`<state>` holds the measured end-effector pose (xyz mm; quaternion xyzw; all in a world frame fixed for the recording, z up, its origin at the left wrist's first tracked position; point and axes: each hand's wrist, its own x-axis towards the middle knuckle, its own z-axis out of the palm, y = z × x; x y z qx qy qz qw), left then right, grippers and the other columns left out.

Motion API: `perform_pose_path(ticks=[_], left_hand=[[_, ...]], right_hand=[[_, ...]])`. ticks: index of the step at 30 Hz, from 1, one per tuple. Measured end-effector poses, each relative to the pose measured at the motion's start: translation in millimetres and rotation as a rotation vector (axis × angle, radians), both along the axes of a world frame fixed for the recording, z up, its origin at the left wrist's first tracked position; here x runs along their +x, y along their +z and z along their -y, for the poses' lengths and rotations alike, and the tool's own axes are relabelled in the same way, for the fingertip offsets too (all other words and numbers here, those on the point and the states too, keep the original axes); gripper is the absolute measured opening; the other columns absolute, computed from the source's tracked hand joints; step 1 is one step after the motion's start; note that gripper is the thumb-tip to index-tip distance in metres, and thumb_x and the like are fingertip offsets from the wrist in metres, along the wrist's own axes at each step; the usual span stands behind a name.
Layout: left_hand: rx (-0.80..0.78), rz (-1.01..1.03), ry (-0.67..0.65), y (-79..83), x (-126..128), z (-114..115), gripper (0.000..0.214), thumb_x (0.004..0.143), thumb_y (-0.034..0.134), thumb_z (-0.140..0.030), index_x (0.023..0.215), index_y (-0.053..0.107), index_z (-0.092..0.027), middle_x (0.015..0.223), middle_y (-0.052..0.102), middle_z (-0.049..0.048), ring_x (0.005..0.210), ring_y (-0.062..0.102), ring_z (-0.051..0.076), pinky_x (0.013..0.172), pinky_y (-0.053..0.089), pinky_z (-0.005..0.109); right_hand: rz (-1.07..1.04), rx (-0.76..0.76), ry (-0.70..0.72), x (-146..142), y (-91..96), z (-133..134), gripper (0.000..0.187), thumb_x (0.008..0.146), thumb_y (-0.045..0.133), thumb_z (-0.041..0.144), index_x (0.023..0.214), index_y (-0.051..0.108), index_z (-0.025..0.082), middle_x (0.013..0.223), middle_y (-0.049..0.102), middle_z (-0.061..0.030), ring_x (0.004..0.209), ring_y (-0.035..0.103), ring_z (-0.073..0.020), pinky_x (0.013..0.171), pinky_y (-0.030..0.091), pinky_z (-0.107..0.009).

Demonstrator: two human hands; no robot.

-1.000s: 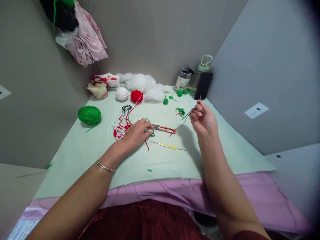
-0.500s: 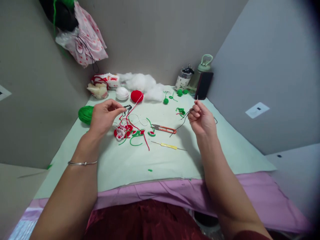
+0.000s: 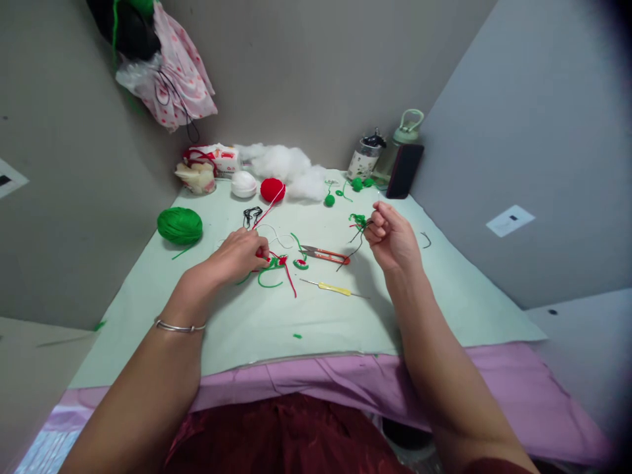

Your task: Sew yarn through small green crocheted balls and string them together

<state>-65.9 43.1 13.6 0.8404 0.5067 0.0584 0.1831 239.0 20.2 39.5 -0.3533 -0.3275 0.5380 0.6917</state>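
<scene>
My left hand [image 3: 239, 255] is down over the crocheted pieces, its thumb and fingers closed at a small red-and-green crocheted piece [image 3: 271, 263]. Its palm and fingers hide much of the red and white yarn beneath. Just to the right lie two similar pieces, a red-and-green one [image 3: 282, 261] and another crocheted piece [image 3: 300, 264]. My right hand [image 3: 392, 237] is raised above the table with its fingers pinched on a thin needle [image 3: 378, 196] that points up. Black thread [image 3: 354, 248] hangs from that hand toward the scissors.
Orange-handled thread snips [image 3: 326, 255] and a yellow crochet hook [image 3: 334, 288] lie mid-table. Green [image 3: 180, 225], white [image 3: 243, 185] and red yarn balls [image 3: 272, 190] sit left and behind, near white stuffing [image 3: 284, 164]. A phone [image 3: 405, 172] leans against a bottle [image 3: 407, 128] at the back right.
My left hand has come down and right, from above the black thread bundle to the crocheted pieces. My right hand has shifted slightly left and down, still pinching the needle.
</scene>
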Motion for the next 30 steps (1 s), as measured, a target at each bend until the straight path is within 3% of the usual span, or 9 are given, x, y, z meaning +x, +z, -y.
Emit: perform_pose_path(ticks=[4,10,18,21,25,30], left_hand=[[-0.004,0.078,-0.013,4.9,-3,2,0.004,0.078,0.063,-0.023,0.077,0.066,-0.021,0.081,0.067,0.0053,0.095,0.057,0.026,0.080,0.041,0.035],[-0.328,0.309,0.037,18.1,-5,8,0.014,0.084,0.057,-0.031,0.091,0.064,-0.021,0.070,0.063,0.0008,0.060,0.052,0.015,0.057,0.037,0.028],[-0.345,0.355,0.003,22.0,-4,11,0.021,0.083,0.056,-0.035,0.095,0.067,-0.022,0.067,0.062,-0.0001,0.057,0.050,0.014,0.055,0.037,0.027],[-0.337,0.355,-0.009,20.9,-4,11,0.022,0.085,0.055,-0.036,0.096,0.069,-0.023,0.065,0.061,0.0000,0.056,0.050,0.015,0.055,0.038,0.028],[-0.270,0.375,0.017,15.6,-6,8,0.031,0.087,0.055,-0.038,0.111,0.070,-0.025,0.075,0.067,0.0024,0.057,0.053,0.015,0.057,0.039,0.029],[0.057,0.183,0.052,4.4,-1,2,0.029,0.086,0.061,-0.040,0.106,0.075,-0.023,0.096,0.070,0.0081,0.095,0.059,0.027,0.085,0.044,0.038]], right_hand=[[0.026,-0.009,0.009,-1,0.0,0,0.023,0.071,0.083,0.023,0.082,0.064,0.016,0.053,0.046,0.0100,0.041,0.033,-0.0004,0.037,0.025,-0.012],[0.030,-0.001,0.024,-1,-1.1,0,0.024,0.070,0.083,0.023,0.082,0.064,0.016,0.053,0.046,0.0104,0.041,0.032,0.0000,0.037,0.024,-0.012],[0.080,-0.029,0.029,-4,-1.5,1,0.024,0.070,0.082,0.025,0.081,0.063,0.017,0.054,0.047,0.0097,0.041,0.032,-0.0008,0.038,0.023,-0.014],[0.088,-0.032,0.035,-5,-1.6,1,0.024,0.069,0.082,0.025,0.081,0.063,0.017,0.055,0.047,0.0095,0.042,0.032,-0.0007,0.038,0.023,-0.014],[0.125,-0.043,0.036,-7,-2.0,1,0.023,0.071,0.081,0.027,0.081,0.063,0.018,0.054,0.047,0.0094,0.041,0.032,-0.0015,0.038,0.022,-0.016],[0.167,-0.050,0.058,-11,-4.2,3,0.023,0.071,0.081,0.029,0.082,0.064,0.018,0.055,0.048,0.0087,0.042,0.033,-0.0019,0.039,0.023,-0.016]])
